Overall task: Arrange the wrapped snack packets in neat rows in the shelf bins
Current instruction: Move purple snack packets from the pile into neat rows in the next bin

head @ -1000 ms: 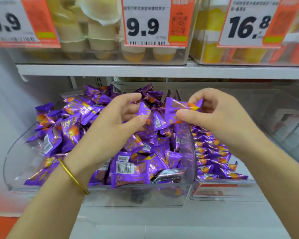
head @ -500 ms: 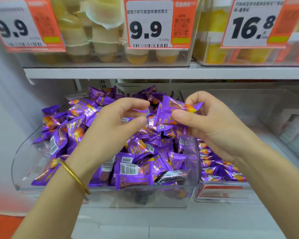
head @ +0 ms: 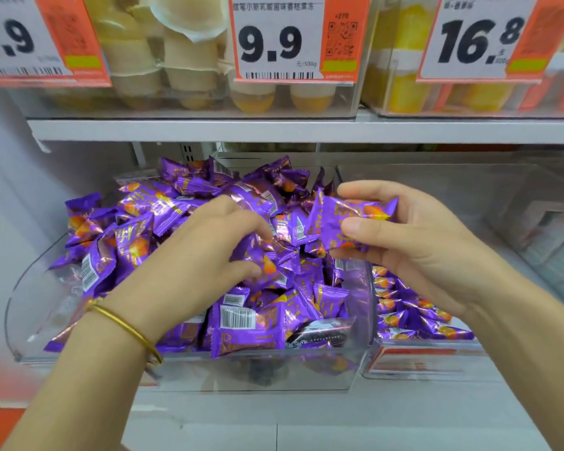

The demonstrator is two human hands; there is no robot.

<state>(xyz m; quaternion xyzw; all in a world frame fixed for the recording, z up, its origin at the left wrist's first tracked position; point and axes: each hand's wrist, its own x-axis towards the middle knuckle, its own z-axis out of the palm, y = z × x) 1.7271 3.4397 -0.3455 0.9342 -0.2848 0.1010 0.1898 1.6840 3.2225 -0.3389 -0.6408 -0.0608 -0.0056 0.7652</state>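
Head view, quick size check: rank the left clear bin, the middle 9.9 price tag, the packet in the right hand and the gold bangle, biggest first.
1. left clear bin
2. middle 9.9 price tag, though the frame top crops it
3. held purple packet
4. gold bangle, smallest despite being nearest the camera

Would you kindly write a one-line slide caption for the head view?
Right hand holds a purple snack packet while the left hand pinches another packet in the heaped clear bin.
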